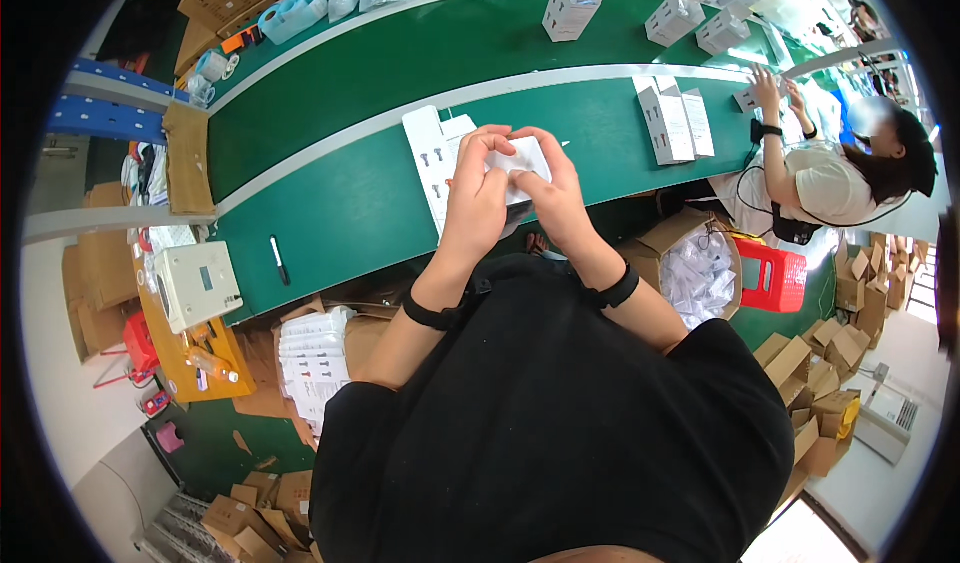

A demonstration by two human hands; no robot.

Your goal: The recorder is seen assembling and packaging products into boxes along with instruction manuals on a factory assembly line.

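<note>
Above the near edge of the green workbench, my left hand (480,195) and my right hand (558,198) close around a white carton (530,155) from both sides. Fingers of both hands curl over its top, thumbs pressing toward the middle. Its lower part is mostly hidden by my hands and wrists. Just left of it lies a flat white printed carton sheet (424,148), partly behind my left hand. Farther right on the bench, folded white cartons (662,128) lie side by side. A black wristband circles each of my wrists.
At the right a co-worker (840,178) handles another carton. A marker (279,261) lies on the bench at the left, near a white device (198,285). Below the bench stand a cardboard box of plastic bags (700,278), a red stool (775,275) and stacked flat cartons (312,363).
</note>
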